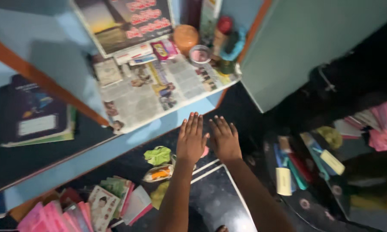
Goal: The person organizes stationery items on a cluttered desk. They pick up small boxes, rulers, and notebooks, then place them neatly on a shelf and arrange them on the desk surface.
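1. Left hand (191, 139) and right hand (224, 139): flat, fingers together, side by side, holding nothing, stretched toward newspaper-lined shelf (176, 103).
2. Just beneath: pink scrap (205, 151), green cloth (158, 155) on dark floor (215, 197).
3. Further up: orange jar (185, 38), small tin (200, 54), bottles, pushed to the shelf's back.
4. Lower left: loose pink booklets (51, 215).

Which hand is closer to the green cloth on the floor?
The left hand. It hovers just right of the green cloth, while the right hand is farther right, beyond the left one.
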